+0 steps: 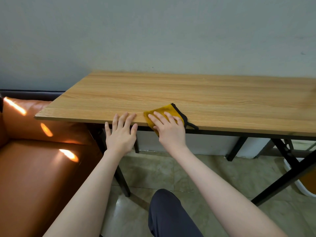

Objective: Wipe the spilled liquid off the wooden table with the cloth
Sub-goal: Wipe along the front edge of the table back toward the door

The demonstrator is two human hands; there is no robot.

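Here, line by line:
Surface: your wooden table (pixel 205 93) stands against a pale wall, on black folding legs over a tiled floor.
Cloth: the mustard-yellow cloth (pixel 164 111) with black trim lies at the near edge of the surface, one corner hanging over the rim and a black loop trailing off to its right.
Right hand: your right hand (pixel 171 129) lies flat on the cloth, fingers (pixel 158 119) straight and slightly spread, pressing it down rather than gripping it.
Left hand: your left hand (pixel 120 132) sits just beside the cloth, not touching it; its fingers are straight and spread, tips resting on the surface edge, holding nothing.
Spill: you cannot make out any liquid on the wood.
Surroundings: an orange leather sofa (pixel 34 159) stands to the left, and your dark trouser knee (pixel 165 212) shows below.
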